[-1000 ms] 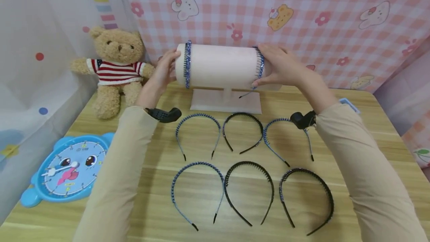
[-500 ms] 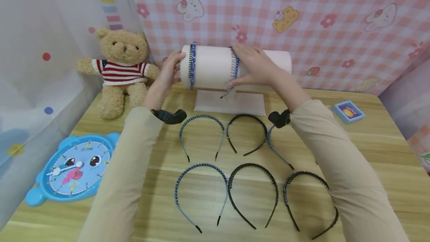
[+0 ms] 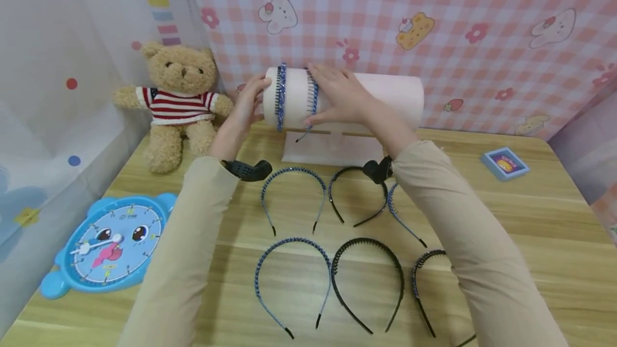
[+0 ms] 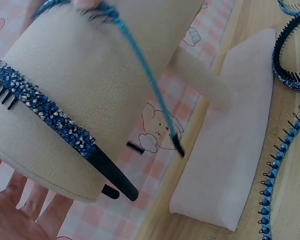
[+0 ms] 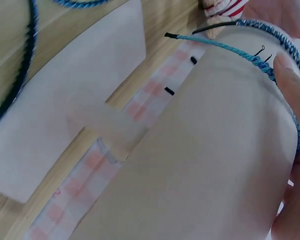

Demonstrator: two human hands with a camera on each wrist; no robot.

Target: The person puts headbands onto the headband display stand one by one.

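Observation:
A blush-white padded headband stand [image 3: 385,95] lies horizontally on its post and flat base. A glittery blue headband [image 3: 281,98] with black teeth sits round its left end. My left hand [image 3: 248,102] rests against that end; in the left wrist view its fingers [image 4: 32,200] look fairly straight along the edge. My right hand [image 3: 339,94] grips a second blue headband [image 3: 313,98] over the stand, thumb at the front and fingers over the top. This band's thin, black-tipped end [image 4: 152,85] hangs free below. The fingertips behind the stand are hidden.
Several blue and black toothed headbands, including a blue one [image 3: 293,170] and a black one [image 3: 368,241], lie in two rows in front. A teddy bear [image 3: 180,98] sits left, above a blue toy clock [image 3: 115,245]. A small blue framed box [image 3: 504,164] lies right.
My right hand has slid leftward along the stand with the second headband, from the right end to near the first band. My left hand stays at the left end. The head view shifted slightly.

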